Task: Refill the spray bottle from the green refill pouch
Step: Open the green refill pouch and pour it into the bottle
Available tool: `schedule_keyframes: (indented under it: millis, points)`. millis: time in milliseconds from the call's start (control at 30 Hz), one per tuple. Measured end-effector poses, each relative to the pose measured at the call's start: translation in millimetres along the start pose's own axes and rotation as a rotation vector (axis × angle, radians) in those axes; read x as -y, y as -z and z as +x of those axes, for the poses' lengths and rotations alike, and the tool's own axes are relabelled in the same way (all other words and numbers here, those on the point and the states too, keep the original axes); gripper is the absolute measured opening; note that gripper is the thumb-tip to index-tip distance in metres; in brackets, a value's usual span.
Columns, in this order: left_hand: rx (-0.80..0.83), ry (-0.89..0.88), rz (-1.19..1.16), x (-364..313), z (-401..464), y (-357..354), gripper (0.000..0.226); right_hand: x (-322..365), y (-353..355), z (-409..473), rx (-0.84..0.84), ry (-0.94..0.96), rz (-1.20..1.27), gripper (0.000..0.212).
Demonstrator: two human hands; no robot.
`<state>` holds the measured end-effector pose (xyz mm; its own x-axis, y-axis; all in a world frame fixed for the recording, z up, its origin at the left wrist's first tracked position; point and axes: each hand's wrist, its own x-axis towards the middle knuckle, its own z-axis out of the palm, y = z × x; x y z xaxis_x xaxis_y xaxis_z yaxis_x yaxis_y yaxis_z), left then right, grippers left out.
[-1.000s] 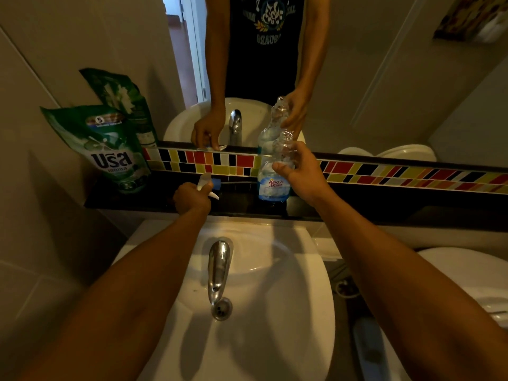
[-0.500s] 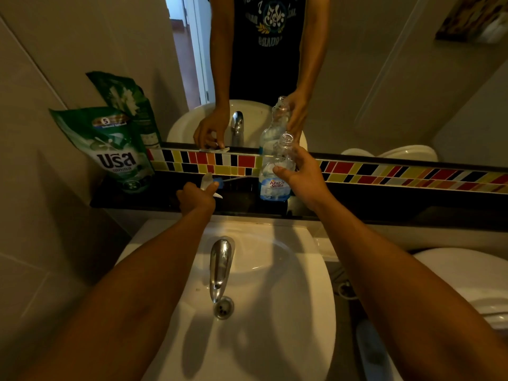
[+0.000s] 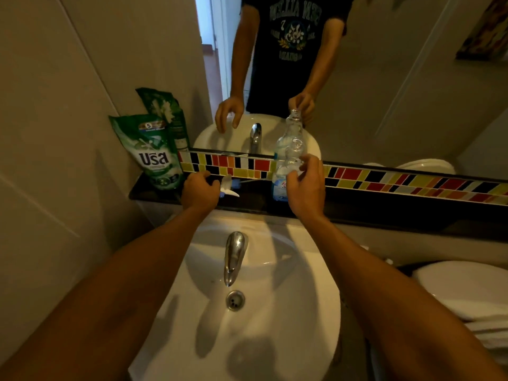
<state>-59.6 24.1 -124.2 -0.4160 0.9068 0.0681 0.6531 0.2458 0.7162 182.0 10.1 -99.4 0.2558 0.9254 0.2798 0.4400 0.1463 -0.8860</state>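
The green refill pouch [image 3: 154, 158] stands upright at the left end of the black shelf [image 3: 384, 209], leaning on the wall. The clear spray bottle [image 3: 288, 160] stands on the shelf with its neck uncapped. My right hand [image 3: 306, 188] grips it around the upper body. The white and blue spray head [image 3: 228, 188] lies on the shelf, its tube pointing right toward the bottle. My left hand [image 3: 199, 192] rests just left of it, fingers apart and holding nothing, as the mirror reflection also shows.
A white sink [image 3: 261, 339] with a chrome tap [image 3: 233, 254] sits below the shelf. A mirror [image 3: 384, 92] and a coloured tile strip [image 3: 412, 182] back the shelf. A white toilet [image 3: 467, 287] is at the right; a wall closes the left.
My left hand has laid the spray head on the shelf and opened. My right hand stays on the bottle. The camera has tilted slightly.
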Motion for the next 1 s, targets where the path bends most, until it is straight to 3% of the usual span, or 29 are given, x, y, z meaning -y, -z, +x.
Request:
schedule_keyframes:
  millis: [167,433,633,867,1000]
  points:
    - [0.053,-0.069,0.052,22.4,-9.3,48.1,0.062,14.5,-27.1,-21.8,0.059,0.181,-0.100,0.025]
    - [0.002,-0.086,-0.035,48.0,5.5,121.3,0.053,59.8,-99.1,-29.0,0.270,0.275,-0.112,0.040]
    - [-0.032,-0.106,-0.071,64.7,32.4,154.9,0.038,93.2,-158.6,-26.7,0.291,0.227,-0.127,0.045]
    - [-0.021,-0.128,-0.165,80.5,69.4,159.3,0.047,110.8,-218.2,-11.5,0.334,0.174,-0.056,0.048]
    - [-0.136,-0.039,-0.233,86.5,95.0,149.6,0.048,111.2,-249.9,2.9,0.409,0.124,0.039,0.040]
